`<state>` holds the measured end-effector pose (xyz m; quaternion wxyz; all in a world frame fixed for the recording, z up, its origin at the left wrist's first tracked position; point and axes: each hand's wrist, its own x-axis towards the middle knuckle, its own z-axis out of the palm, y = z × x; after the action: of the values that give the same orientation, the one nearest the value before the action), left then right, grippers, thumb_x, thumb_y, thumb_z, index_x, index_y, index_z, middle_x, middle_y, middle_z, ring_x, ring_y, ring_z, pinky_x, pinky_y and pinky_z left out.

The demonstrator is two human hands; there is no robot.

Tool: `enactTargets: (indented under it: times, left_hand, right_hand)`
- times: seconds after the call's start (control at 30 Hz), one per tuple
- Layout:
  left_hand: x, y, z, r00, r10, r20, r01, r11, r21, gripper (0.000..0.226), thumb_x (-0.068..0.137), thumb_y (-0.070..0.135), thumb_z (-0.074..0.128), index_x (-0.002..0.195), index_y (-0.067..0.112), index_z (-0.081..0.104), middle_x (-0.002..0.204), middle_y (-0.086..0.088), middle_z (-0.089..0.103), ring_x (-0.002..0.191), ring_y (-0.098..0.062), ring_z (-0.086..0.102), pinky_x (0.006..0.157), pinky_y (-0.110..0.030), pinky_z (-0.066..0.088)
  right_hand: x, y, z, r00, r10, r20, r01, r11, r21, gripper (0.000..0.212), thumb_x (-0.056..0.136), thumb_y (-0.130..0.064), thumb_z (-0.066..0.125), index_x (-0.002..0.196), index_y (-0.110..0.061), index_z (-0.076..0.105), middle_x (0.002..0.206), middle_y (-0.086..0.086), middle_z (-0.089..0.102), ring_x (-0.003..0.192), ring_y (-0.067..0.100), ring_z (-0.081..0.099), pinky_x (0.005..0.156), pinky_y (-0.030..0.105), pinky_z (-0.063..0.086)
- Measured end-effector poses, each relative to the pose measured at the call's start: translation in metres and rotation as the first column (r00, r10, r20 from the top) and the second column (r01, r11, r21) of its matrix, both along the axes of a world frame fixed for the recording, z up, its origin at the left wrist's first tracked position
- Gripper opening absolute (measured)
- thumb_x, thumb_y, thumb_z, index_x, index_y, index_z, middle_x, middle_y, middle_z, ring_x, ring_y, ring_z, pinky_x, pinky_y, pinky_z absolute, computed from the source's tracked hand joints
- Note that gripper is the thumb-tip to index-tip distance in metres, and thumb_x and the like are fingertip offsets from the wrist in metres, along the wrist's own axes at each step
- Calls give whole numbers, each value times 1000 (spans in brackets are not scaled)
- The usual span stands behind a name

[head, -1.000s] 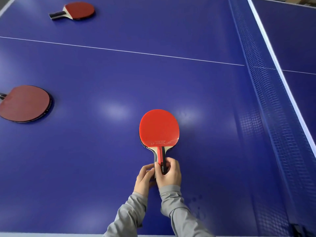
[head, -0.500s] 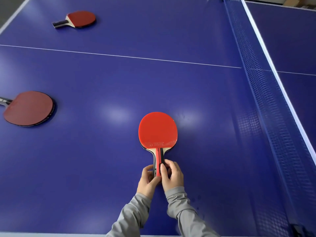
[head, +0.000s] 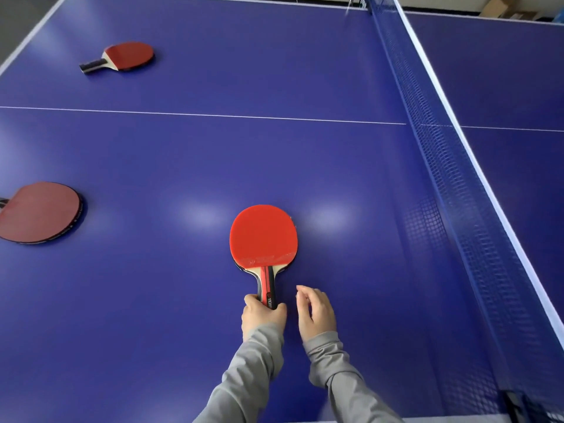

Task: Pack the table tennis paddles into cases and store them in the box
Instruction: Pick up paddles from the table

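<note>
A bright red paddle (head: pixel 263 235) lies on the blue table tennis table (head: pixel 213 166), with the edge of a second paddle showing under it. My left hand (head: pixel 262 315) grips the end of its red and black handle. Just to the right, my right hand (head: pixel 316 309) hovers off the handle with its fingers loosely curled and holds nothing. A darker red paddle (head: pixel 41 212) lies at the left edge. Another red paddle (head: pixel 126 55) lies at the far left. No case or box for the paddles is in view.
The blue net (head: pixel 451 166) with its white top band runs along the right side, and the table's other half lies beyond it. Cardboard boxes (head: pixel 503 9) stand on the floor past the far right corner. The table's near edge is just below my sleeves.
My right hand has let go of the paddle handle and moved a little to the right. My left hand still grips the handle. The view has tilted up, showing more of the far table.
</note>
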<state>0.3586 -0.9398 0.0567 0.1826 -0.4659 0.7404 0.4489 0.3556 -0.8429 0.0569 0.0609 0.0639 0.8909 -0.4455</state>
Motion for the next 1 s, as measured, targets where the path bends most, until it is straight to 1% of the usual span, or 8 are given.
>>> enactTargets:
  times: [0.2,0.3,0.37,0.43,0.5,0.57,0.8,1.0]
  left_hand:
    - [-6,5,-5,998,-6,58,13,993,-120,25,75,11,52,97,12,40,86,-7,57,82,-32,60,66,-35,49]
    - [-4,3,-8,999,-22,39,27,989,-148,23,76,10,51,97,12,41,78,-5,54,80,-33,59,67,-36,50]
    - [-1,1,-11,999,-31,9,32,987,-154,21,76,11,53,95,13,44,71,-2,52,80,-33,60,73,-38,53]
    - [2,0,-13,1000,-15,-22,12,989,-150,19,75,15,55,92,15,47,70,-1,53,77,-34,61,75,-42,55]
    - [3,-1,-13,999,21,-48,-27,990,-140,16,77,21,57,90,17,49,70,-2,55,73,-32,61,71,-40,56]
    - [4,-4,-13,996,51,-69,-60,989,-135,17,78,27,60,89,19,50,69,-2,56,69,-29,61,66,-37,55]
    - [14,-11,-19,990,69,-121,-83,990,-118,12,78,28,60,81,22,50,71,-3,61,67,-30,66,65,-37,56]
    - [32,-18,-19,989,47,-139,-62,993,-105,11,76,28,60,78,26,50,71,-2,63,65,-28,67,65,-35,56]
  right_hand:
    - [4,37,-6,996,-85,18,84,996,27,18,92,-10,52,102,-4,67,92,7,67,91,26,58,84,33,46]
    - [5,48,-7,996,-89,20,87,994,62,19,91,-10,54,104,-4,66,90,7,66,89,26,57,83,41,47]
    - [5,53,-9,998,-57,19,55,993,100,21,90,-12,56,107,-5,65,92,6,65,91,24,57,85,44,47]
    - [5,59,-11,999,8,39,-14,987,162,27,90,-16,56,115,-8,61,105,4,64,102,23,55,90,41,44]
    - [5,64,-14,996,71,59,-83,970,229,33,91,-20,54,123,-11,57,117,1,60,112,22,51,94,36,41]
    - [5,69,-16,992,105,68,-120,956,268,35,92,-23,52,125,-13,54,121,0,58,115,21,49,94,33,38]
    - [12,79,-20,991,115,69,-131,936,328,35,91,-22,54,125,-12,55,120,2,60,114,23,51,93,35,38]
    - [26,74,-17,981,193,-7,-173,894,413,38,81,-15,67,118,-7,61,115,7,64,106,28,60,80,43,48]
